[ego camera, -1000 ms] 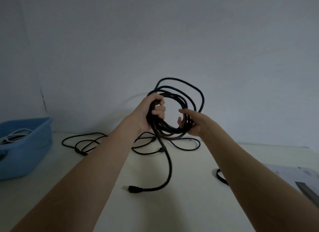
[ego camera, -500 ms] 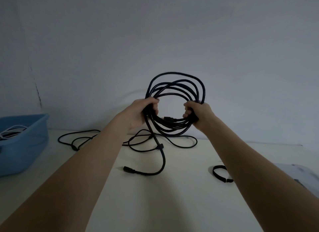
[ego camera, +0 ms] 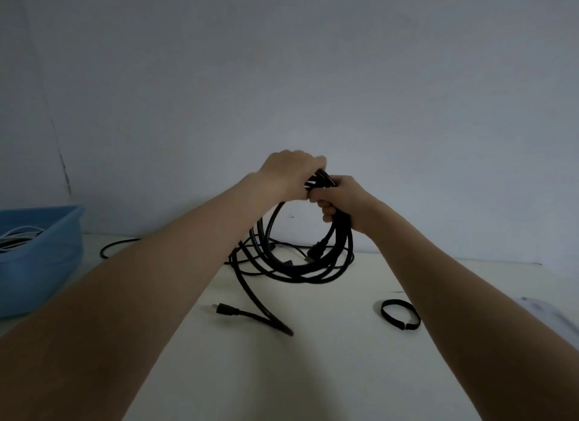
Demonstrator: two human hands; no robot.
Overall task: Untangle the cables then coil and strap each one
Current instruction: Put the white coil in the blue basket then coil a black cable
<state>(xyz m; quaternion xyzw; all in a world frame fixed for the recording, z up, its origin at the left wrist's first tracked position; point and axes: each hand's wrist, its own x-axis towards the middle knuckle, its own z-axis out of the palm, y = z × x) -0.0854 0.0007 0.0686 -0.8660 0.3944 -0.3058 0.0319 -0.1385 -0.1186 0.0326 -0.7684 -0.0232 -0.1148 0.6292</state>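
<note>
head view showed both hands clamped side by side on the top of a black cable coil (ego camera: 300,264), the left hand (ego camera: 289,173) gripping from above, the right hand (ego camera: 340,198) with fingers curled round the bundled strands just beside it. the two hands touched, or nearly so. the coil hung from them over the table (ego camera: 329,373), its lower loops resting on or just above the surface; which, i could not tell. a loose tail of the same cable ran down to a plug end (ego camera: 224,309) lying on the table near the left forearm.

the cable looked thick, limp and fairly springy, so the loops would likely splay unless pinched where all strands cross. the best hold seemed to be the gathered top, leaving one hand free to fetch the black strap (ego camera: 399,317), which lay as an open ring on the table by the right forearm, well apart from the coil.

a thinner black cable (ego camera: 116,246) trailed behind the left arm, most of it hidden. whether it was tangled with the coil was unclear. a blue bin (ego camera: 47,248) at the left edge was cut off, holding pale cables. something pale at the right edge was blurred.
</note>
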